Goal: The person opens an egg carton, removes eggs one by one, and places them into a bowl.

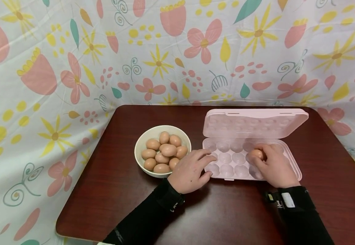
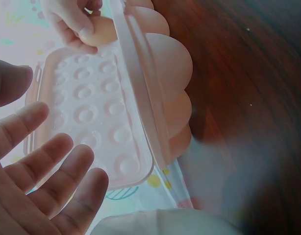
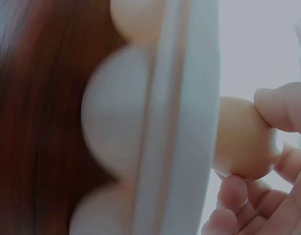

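Observation:
Between thumb and fingers, my right hand [image 1: 276,166] pinches a brown egg [image 1: 258,154] over the right part of the pink egg carton [image 1: 226,170]. In the right wrist view the egg [image 3: 246,139] shows beside the carton's edge, its lower part hidden behind the rim. My left hand [image 1: 191,172] is spread with relaxed fingers near the carton's left end, holding nothing; the left wrist view shows its fingers [image 2: 62,181] apart. Left of that hand stands a cream bowl [image 1: 139,156] with several brown eggs [image 1: 168,150].
The carton's hinged lid [image 1: 254,124] stands raised at the back. The dark wooden table [image 1: 110,190] has rounded corners. A flower-patterned cloth [image 1: 152,68] hangs behind the table and along its left side.

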A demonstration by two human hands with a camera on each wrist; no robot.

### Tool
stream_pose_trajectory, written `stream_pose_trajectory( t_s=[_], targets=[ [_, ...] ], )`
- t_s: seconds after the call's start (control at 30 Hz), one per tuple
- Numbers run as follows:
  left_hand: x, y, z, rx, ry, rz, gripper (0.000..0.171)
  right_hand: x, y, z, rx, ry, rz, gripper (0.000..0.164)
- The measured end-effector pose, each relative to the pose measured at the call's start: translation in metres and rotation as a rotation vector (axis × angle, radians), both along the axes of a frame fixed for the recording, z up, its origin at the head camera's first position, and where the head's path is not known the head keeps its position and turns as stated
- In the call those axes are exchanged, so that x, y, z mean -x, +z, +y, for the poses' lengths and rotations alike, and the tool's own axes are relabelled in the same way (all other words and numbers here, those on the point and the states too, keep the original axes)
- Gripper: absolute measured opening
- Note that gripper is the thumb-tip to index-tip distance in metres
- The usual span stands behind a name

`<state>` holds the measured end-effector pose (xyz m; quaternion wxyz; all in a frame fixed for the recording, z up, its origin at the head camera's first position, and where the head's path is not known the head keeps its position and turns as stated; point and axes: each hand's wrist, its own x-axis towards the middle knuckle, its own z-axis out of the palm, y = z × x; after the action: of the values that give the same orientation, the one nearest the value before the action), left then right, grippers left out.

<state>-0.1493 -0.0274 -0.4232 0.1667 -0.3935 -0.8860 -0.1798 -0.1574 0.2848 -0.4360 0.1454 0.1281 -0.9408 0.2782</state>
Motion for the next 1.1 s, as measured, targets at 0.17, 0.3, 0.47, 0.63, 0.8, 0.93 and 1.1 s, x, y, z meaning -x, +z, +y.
stream_pose_trajectory(
  t_s=[0.17, 0.3, 0.47, 0.63, 0.8, 0.93, 1.1],
  targets=[
    [0.000, 0.000, 0.000, -0.003, -0.005, 0.010, 0.044, -0.001, -0.004, -0.016, 0.027, 0.016, -0.025, 0.034],
    [0.000, 0.000, 0.000, -0.008, -0.004, 0.003, 0.045, -0.001, -0.003, -0.025, 0.036, 0.048, 0.000, 0.033],
    [0.000, 0.000, 0.000, -0.010, -0.005, 0.001, 0.045, -0.002, 0.001, -0.041, 0.056, 0.098, 0.018, 0.033],
    [0.000, 0.000, 0.000, -0.011, -0.007, 0.007, 0.044, -0.004, 0.006, -0.058, 0.093, 0.158, 0.030, 0.031],
    [-0.002, 0.001, -0.001, -0.016, 0.001, -0.001, 0.046, -0.007, 0.010, -0.073, 0.114, 0.194, 0.004, 0.032],
    [-0.003, 0.002, -0.001, -0.014, 0.015, -0.011, 0.051, -0.009, 0.012, -0.082, 0.139, 0.227, -0.024, 0.036],
    [-0.004, 0.003, -0.001, -0.014, 0.020, -0.011, 0.052, -0.011, 0.014, -0.090, 0.166, 0.272, -0.051, 0.038]
  ],
)
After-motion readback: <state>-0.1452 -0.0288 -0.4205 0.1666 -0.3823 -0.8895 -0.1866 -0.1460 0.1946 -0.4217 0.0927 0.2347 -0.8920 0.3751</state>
